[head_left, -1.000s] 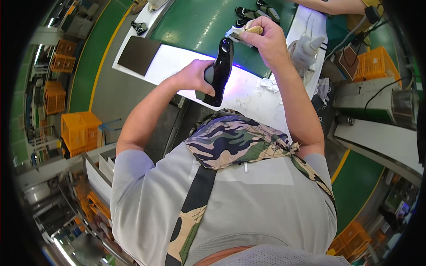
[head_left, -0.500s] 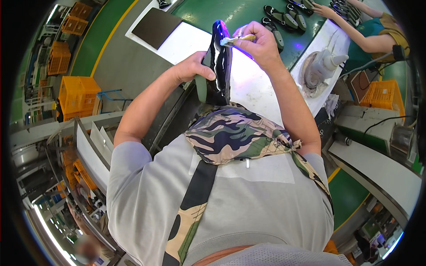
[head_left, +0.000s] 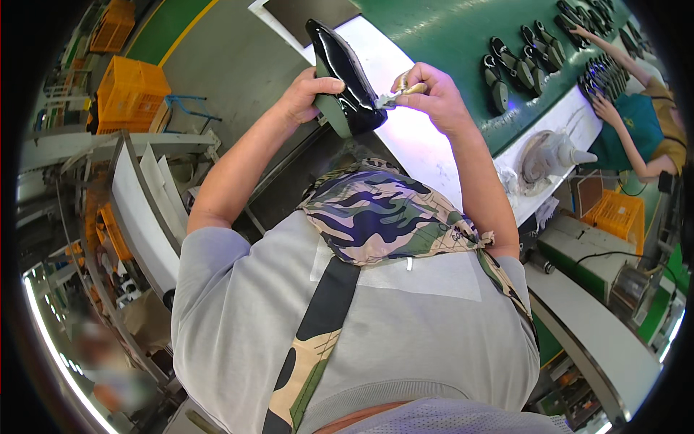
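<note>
Left hand (head_left: 307,94): clamped round the side of the shoe, thumb over the glossy upper, fingers mostly hidden behind it.
Shoe (head_left: 347,76): black, glossy, with a grey-green sole; held up in the left hand, tilted, its far end above that hand and its near end below and to the right.
Right hand (head_left: 436,98): fingers and thumb pinched together on the brush.
Brush (head_left: 413,89): tan handle in the right hand; whitish tip at the shoe's edge, between the two hands.
Counter (head_left: 426,159): white, beneath and around the right hand.
Bottle (head_left: 560,153): pale, pointed nozzle, right of the right hand.
Change since half a second ago: the shoe's far end has swung left; the brush tip has gone from near that end to near the other.
</note>
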Motion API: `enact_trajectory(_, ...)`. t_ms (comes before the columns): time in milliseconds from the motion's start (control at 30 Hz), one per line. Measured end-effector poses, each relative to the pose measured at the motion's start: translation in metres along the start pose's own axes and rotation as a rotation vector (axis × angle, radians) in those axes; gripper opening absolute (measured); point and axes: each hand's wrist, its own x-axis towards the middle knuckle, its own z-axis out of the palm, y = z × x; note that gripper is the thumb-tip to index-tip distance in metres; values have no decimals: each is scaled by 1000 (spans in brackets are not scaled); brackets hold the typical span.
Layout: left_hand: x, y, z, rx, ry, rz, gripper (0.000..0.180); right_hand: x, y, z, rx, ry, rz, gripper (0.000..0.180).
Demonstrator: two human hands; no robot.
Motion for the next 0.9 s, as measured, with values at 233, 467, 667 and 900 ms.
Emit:
enact_trajectory(233,-43,0,-38,-186,191,226,46,35,32,36,124,243,72,19)
enact_trajectory(467,-77,-6,-44,-80,389,471,41,68,57,71,136,312,120,18)
enact_trajectory(667,-92,-17,-51,318,665,695,43,86,68,90,103,339,192,16)
enact_trajectory(900,-111,-28,-51,484,900,760,51,107,66,129,117,268,279,17)
